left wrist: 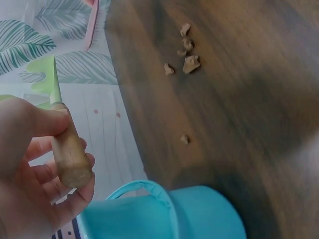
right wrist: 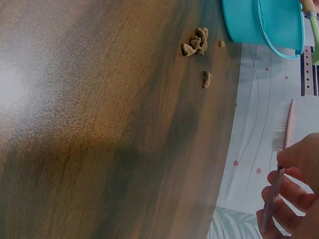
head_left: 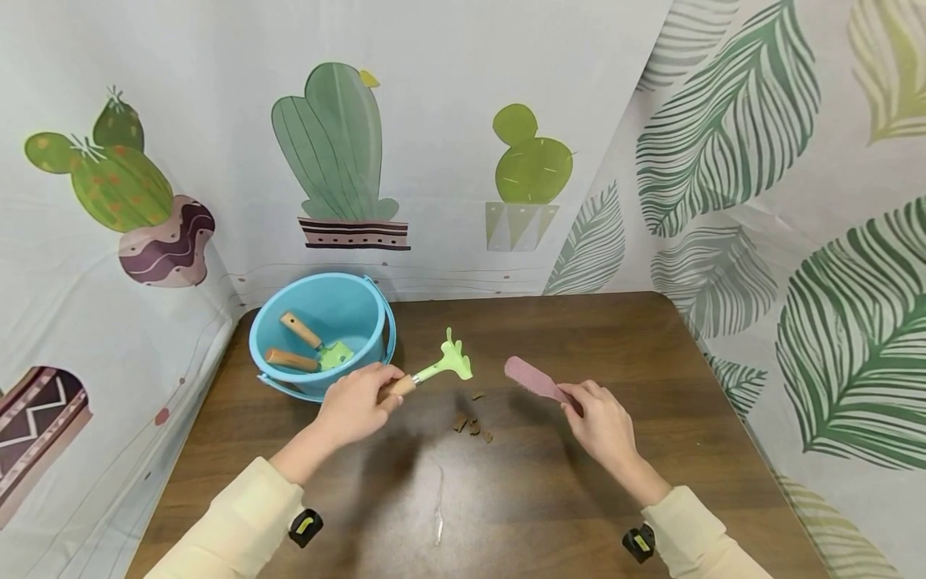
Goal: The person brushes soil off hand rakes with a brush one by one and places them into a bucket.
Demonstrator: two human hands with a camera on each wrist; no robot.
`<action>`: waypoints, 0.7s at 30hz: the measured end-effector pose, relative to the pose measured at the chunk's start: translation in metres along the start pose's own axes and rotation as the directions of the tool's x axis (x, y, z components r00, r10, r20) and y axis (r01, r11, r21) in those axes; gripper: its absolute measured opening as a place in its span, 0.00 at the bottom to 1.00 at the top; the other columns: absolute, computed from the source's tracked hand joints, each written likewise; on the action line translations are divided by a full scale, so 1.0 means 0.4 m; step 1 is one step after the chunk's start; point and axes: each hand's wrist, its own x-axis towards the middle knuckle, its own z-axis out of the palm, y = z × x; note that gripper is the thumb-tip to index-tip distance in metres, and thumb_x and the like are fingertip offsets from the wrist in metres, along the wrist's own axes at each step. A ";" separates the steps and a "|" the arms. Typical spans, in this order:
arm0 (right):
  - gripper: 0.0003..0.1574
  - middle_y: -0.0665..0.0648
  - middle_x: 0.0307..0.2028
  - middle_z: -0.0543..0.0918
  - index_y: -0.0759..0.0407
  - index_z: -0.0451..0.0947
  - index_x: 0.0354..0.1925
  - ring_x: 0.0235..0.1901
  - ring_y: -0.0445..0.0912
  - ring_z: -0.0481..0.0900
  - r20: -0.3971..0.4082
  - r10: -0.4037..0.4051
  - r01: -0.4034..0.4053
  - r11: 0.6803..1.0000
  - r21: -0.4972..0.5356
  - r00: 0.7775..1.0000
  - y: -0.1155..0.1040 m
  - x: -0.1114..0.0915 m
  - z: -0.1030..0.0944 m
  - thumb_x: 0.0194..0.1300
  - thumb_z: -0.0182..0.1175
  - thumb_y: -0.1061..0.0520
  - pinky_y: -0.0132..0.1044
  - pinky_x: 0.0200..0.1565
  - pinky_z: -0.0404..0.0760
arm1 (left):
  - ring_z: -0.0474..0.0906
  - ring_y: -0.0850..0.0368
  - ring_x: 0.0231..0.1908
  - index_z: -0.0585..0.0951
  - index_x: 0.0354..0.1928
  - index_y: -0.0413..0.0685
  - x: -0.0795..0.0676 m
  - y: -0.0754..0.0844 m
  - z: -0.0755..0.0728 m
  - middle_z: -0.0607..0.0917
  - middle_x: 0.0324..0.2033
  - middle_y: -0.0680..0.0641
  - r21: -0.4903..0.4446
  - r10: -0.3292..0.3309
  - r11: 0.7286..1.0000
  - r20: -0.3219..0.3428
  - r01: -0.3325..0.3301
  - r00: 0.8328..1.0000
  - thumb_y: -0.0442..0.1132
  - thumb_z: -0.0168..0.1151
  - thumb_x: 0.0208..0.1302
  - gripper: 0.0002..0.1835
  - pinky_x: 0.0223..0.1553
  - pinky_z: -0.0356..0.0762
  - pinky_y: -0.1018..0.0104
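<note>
My left hand [head_left: 359,402] grips the wooden handle of a small toy rake [head_left: 452,359] with light green tines, held up over the table. The left wrist view shows the thumb along its handle [left wrist: 72,159]. To the right, my right hand [head_left: 602,420] pinches the handle of a pink brush [head_left: 531,376]; white bristles [right wrist: 280,132] show in the right wrist view. Several small brown crumbly pieces [head_left: 473,427] lie on the table between and below the two tools, with one small piece [left wrist: 185,139] apart from the cluster.
A light blue bucket [head_left: 264,326] stands at the back left of the wooden table [head_left: 579,523]. Inside it lie tools with wooden handles [head_left: 300,328], one with a green head [head_left: 336,355]. Patterned cloth [head_left: 448,161] hangs behind the table's far edge.
</note>
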 end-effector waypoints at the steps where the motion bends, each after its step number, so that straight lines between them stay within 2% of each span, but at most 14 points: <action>1: 0.17 0.53 0.30 0.81 0.54 0.83 0.40 0.27 0.49 0.78 0.001 0.001 -0.001 1.000 0.000 1.000 0.000 0.001 -0.001 0.47 0.69 0.61 0.44 0.24 0.75 | 0.68 0.63 0.22 0.80 0.41 0.57 0.001 0.000 -0.005 0.73 0.25 0.58 0.023 0.013 1.000 -0.005 -0.013 1.000 0.42 0.65 0.52 0.12 0.19 0.64 0.66; 5: 0.17 0.52 0.30 0.81 0.54 0.83 0.40 0.28 0.49 0.78 0.010 0.006 -0.006 1.000 -0.003 1.000 0.000 0.001 -0.001 0.47 0.68 0.61 0.44 0.24 0.75 | 0.70 0.61 0.23 0.80 0.40 0.56 0.007 -0.001 -0.029 0.75 0.26 0.57 0.114 0.087 0.990 -0.044 -0.081 0.995 0.41 0.67 0.50 0.13 0.19 0.66 0.65; 8: 0.17 0.52 0.30 0.80 0.54 0.82 0.40 0.27 0.49 0.77 0.017 0.005 -0.005 1.000 -0.003 1.000 0.001 0.001 -0.001 0.48 0.68 0.61 0.44 0.23 0.75 | 0.72 0.60 0.23 0.80 0.40 0.55 0.012 -0.006 -0.047 0.76 0.27 0.55 0.151 0.116 0.983 -0.056 -0.106 0.992 0.41 0.68 0.49 0.13 0.18 0.66 0.65; 14: 0.17 0.52 0.30 0.80 0.53 0.82 0.40 0.28 0.49 0.77 0.023 0.009 -0.009 1.000 -0.005 1.000 0.001 0.001 -0.004 0.48 0.68 0.60 0.44 0.24 0.75 | 0.71 0.58 0.23 0.80 0.42 0.56 0.022 -0.025 -0.077 0.76 0.26 0.55 0.172 0.084 0.982 -0.038 -0.076 0.996 0.42 0.67 0.51 0.14 0.16 0.65 0.64; 21: 0.17 0.52 0.30 0.80 0.53 0.82 0.40 0.27 0.49 0.77 0.020 0.013 -0.013 1.000 -0.008 1.000 0.003 -0.001 -0.005 0.48 0.68 0.61 0.44 0.23 0.74 | 0.73 0.57 0.23 0.80 0.43 0.53 0.033 -0.059 -0.100 0.80 0.32 0.51 0.186 0.067 0.981 -0.036 -0.059 0.997 0.40 0.64 0.53 0.14 0.16 0.68 0.63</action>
